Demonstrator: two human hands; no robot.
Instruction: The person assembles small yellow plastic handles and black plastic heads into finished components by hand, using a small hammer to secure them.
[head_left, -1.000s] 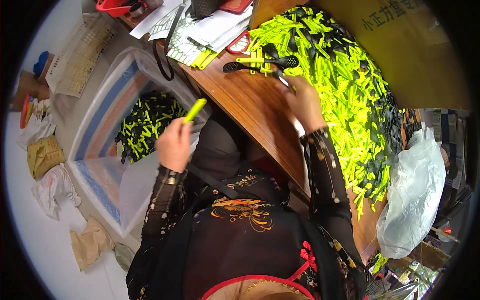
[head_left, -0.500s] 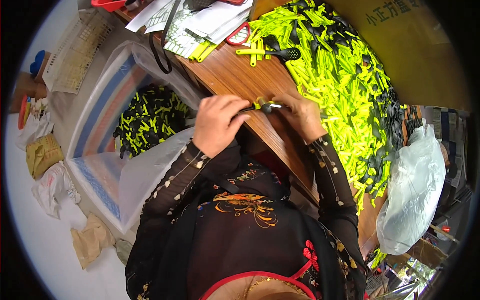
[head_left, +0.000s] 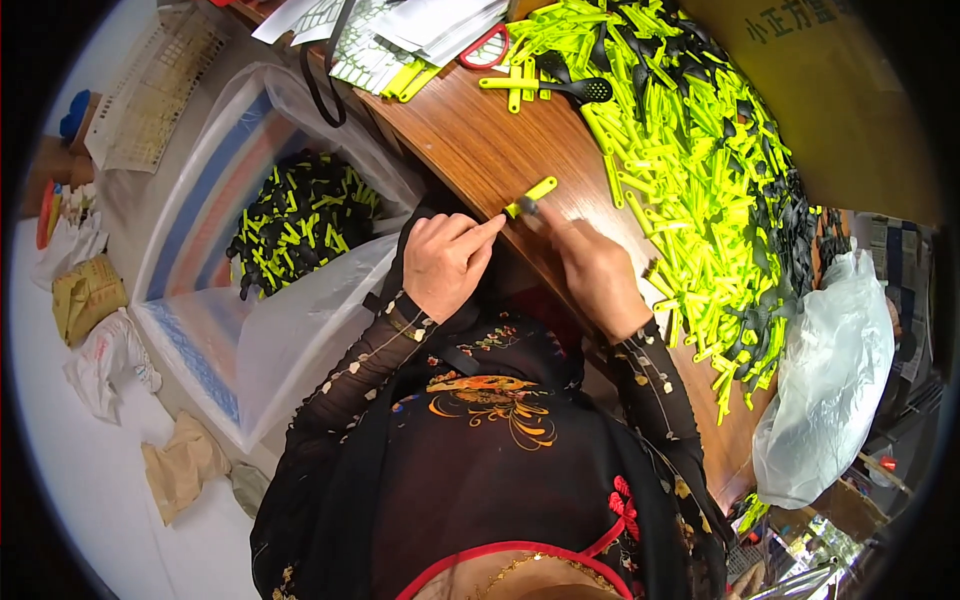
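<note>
At the table's near edge, my left hand (head_left: pixel 447 265) is closed, its thumb and index finger pinched at the lower end of a small kitchen utensil. The utensil's yellow-green handle (head_left: pixel 541 190) slants up and to the right over the wood. My right hand (head_left: pixel 603 275) is just right of it, fingers smeared by motion around a dark blurred part at the utensil's lower end. Whether those fingers grip it cannot be seen. A large heap of yellow-green handles (head_left: pixel 690 200) mixed with black pieces covers the table's right side.
An open clear-lined striped sack (head_left: pixel 190 240) on the left holds black and yellow-green utensils (head_left: pixel 305 220). A black slotted spoon (head_left: pixel 592 90) with a yellow-green handle lies near red-handled scissors (head_left: pixel 484 48) and papers (head_left: pixel 420 40). A cardboard box (head_left: pixel 830 110) and a white plastic bag (head_left: pixel 825 385) stand at the right.
My left hand has moved slightly right and down; my right hand has come lower. The yellow-green handle now shows slanting up between them, where a black part lay across before.
</note>
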